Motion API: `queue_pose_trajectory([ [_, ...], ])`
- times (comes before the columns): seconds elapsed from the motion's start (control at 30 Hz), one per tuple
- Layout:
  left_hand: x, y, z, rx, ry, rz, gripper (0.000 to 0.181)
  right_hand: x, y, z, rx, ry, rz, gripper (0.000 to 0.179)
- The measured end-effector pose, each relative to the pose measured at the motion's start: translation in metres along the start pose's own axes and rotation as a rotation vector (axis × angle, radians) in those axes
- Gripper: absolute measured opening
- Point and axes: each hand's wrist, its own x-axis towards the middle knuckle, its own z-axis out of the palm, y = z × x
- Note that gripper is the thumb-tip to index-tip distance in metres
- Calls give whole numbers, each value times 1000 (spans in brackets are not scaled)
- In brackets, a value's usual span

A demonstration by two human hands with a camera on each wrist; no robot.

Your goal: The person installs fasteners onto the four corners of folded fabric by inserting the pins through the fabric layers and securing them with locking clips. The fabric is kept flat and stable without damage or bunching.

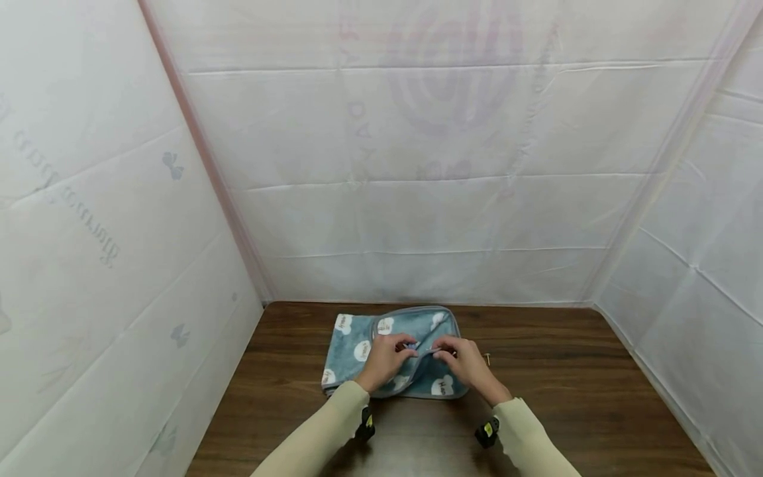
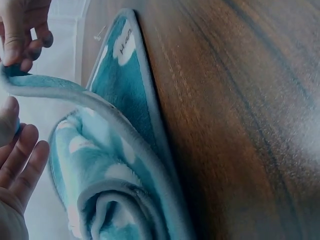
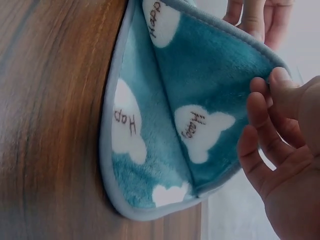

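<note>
Along the left, right and far edges, white sheeting (image 1: 453, 218) walls in my workspace. Inside it, the brown wooden table (image 1: 554, 377) gives me a broad strip on the near side. The blue blanket (image 1: 346, 348) lies folded slightly left of the table's middle, its far side near the far edge; I have wider wood to its right than to its left. Its layers are parted, and a flap with a grey edge (image 3: 235, 32) is raised off the table. Two pale sleeves (image 1: 324, 427) reach in from the near side. I see the right hand (image 1: 467, 366) pinching that raised edge between thumb and fingers. Just left, the left hand (image 1: 383, 362) pinches a small blue item (image 1: 410, 346), too hidden for me to name. To the blanket's right, near but apart, sits a tiny gold-coloured piece (image 1: 487, 358).
</note>
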Motion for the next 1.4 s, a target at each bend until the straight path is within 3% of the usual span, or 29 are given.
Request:
queue_pose_trajectory([
  [0.33, 4, -4, 4, 29, -20, 57, 18, 6, -4, 4, 39, -2, -18, 5],
  [1.17, 5, -3, 4, 71, -51, 48, 17, 8, -4, 9, 44, -36, 33, 5],
  [1.4, 5, -3, 4, 40, -58, 48, 19, 8, -2, 11, 31, -15, 37, 12],
])
